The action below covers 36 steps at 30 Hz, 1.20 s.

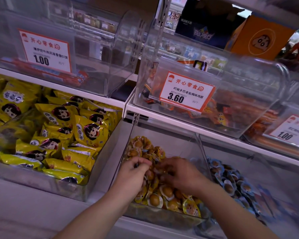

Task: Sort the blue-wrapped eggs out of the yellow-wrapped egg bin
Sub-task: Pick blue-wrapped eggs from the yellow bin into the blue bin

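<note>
Both hands, left [134, 171] and right [180, 175], dig with curled fingers into the yellow-wrapped eggs [162, 194]; grip unclear; blue-wrapped eggs [231, 181] lie just right.

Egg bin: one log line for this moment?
phase: sorting | left hand: pinching small item, blurred | right hand: among yellow-wrapped eggs, grip unclear | blue-wrapped eggs: neighbouring bin

Yellow-wrapped eggs [155, 199]; blue-wrapped eggs [231, 180]; price tag [185, 94] apparently red-bordered white.
</note>
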Each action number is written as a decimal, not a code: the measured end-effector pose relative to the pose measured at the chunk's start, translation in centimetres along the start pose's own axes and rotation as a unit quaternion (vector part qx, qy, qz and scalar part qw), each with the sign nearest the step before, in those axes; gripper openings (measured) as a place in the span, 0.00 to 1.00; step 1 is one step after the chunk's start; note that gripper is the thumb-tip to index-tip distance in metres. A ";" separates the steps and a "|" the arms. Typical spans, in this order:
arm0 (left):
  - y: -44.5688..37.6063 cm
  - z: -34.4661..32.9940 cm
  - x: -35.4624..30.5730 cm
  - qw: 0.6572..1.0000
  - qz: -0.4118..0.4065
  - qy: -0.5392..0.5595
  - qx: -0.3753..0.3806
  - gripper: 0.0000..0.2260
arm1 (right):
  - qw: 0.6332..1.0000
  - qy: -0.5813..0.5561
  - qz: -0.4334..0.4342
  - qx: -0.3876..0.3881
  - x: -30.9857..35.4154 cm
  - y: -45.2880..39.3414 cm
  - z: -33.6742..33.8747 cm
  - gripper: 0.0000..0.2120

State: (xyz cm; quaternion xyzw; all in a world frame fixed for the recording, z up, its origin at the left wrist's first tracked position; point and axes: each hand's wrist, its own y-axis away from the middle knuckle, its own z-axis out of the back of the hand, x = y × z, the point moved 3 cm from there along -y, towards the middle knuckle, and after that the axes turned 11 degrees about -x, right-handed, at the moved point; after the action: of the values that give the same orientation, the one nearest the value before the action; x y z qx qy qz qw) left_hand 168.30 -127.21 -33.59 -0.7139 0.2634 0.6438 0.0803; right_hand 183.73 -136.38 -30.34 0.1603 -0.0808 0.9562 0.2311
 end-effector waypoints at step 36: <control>-0.9 -0.4 -0.4 0.991 -0.096 -0.087 -0.020 0.08 | 0.999 0.011 -0.031 0.024 -0.9 -1.4 -0.9 0.09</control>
State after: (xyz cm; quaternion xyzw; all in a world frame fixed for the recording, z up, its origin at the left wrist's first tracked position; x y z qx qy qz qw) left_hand 169.00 -126.55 -33.39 -0.6787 0.1727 0.6978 0.1503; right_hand 184.88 -135.35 -31.36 0.1581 -0.0503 0.9518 0.2580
